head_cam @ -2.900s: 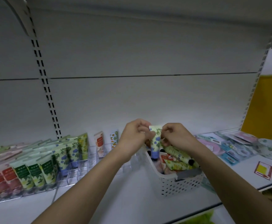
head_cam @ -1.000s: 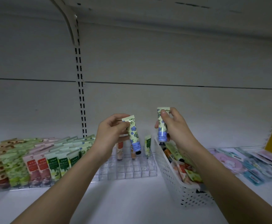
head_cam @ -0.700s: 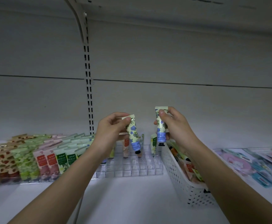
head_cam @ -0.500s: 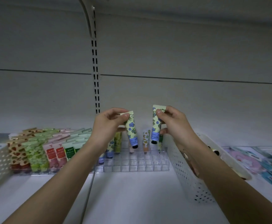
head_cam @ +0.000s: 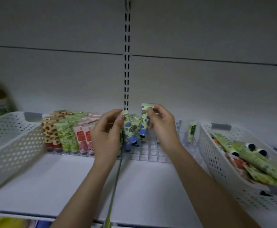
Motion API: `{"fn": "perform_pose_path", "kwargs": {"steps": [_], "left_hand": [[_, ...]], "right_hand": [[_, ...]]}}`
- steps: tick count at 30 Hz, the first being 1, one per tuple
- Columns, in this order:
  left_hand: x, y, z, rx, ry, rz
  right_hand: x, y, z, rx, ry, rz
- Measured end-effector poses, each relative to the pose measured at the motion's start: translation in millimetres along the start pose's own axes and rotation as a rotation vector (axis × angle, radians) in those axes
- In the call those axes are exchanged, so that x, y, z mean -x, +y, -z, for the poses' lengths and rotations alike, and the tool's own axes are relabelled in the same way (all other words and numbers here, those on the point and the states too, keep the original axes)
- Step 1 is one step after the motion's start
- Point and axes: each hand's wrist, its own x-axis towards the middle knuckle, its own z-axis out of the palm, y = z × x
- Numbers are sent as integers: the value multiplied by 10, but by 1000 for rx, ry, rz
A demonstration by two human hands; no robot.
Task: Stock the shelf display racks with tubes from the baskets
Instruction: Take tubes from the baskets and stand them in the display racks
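Pinching floral tubes, left grip (head_cam: 108, 132) on one tube (head_cam: 129, 129), right grip (head_cam: 160, 124) on another (head_cam: 144, 122), gridded clear rack (head_cam: 151, 152)

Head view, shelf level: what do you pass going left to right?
Empty white perforated basket → rows of racked tubes → left hand → right hand → lone green-white tube → white perforated basket of tubes.

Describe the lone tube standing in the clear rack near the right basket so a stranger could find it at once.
Start at the white basket holding tubes on the right of the shelf. Just left of its near wall, the clear rack holds one pale green-and-white tube standing by itself. Unlike the blue-flowered tubes in the hands, it has empty slots around it and nobody touching it.
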Motion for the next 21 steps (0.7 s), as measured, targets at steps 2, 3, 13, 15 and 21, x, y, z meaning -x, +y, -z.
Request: {"fn": "perform_pose_path", "kwargs": {"steps": [2, 3, 13, 15, 21], "left_hand": [[36, -77, 52, -21, 14, -1], [37, -111, 72, -10, 25, 15], [15, -164, 127, -24, -2, -2], [24, -185, 134, -72, -12, -8], [56, -232, 150, -263, -34, -149]], "right_hand": [[20, 128, -88, -26, -6, 14], [47, 200, -116, -40, 0, 19], [132, 499, -86, -90, 14, 64], [160, 528, -109, -50, -49, 35], [155, 533, -89, 66, -89, -1]]}}
